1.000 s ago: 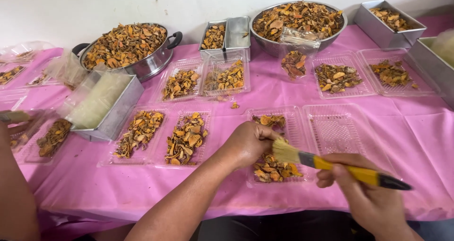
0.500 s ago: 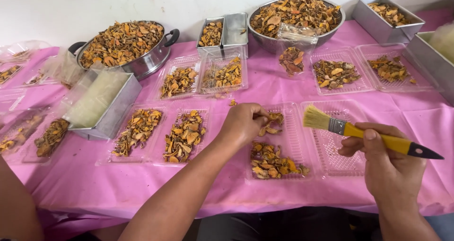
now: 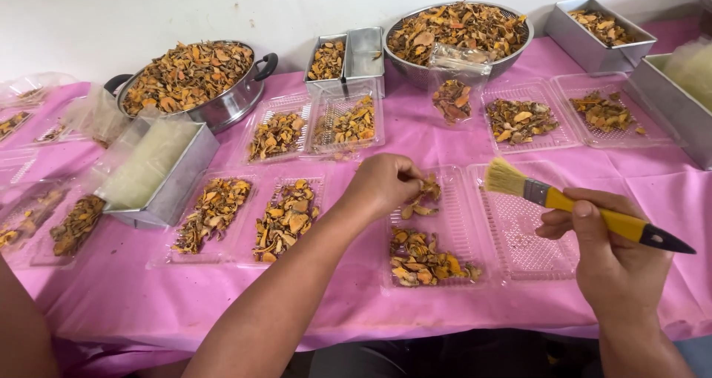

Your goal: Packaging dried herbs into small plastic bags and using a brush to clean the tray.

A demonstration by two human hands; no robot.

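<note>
Partly hidden: left hand (image 3: 383, 183) grip pinching dried slices (image 3: 421, 197), fingertips unseen; right hand (image 3: 608, 256) grip clenched on brush (image 3: 575, 207).

Back row: handled steel pot (image 3: 222, 100) & mesh colander (image 3: 475, 59), both heaped w/ dried orange slices. Rectangular metal tins (image 3: 348, 55) between them. Pink cloth (image 3: 415, 137) covers surface.

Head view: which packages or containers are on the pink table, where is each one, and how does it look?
Clear hinged tray: under the left hand, holds orange-brown dried slices; its right half is bare.
Right hand: holds a yellow-handled brush above it.
Clear bag: far centre, small, partly filled.
Metal box: left, rectangular, holds stacked clear bags.
No labels, signs or screens.
</note>
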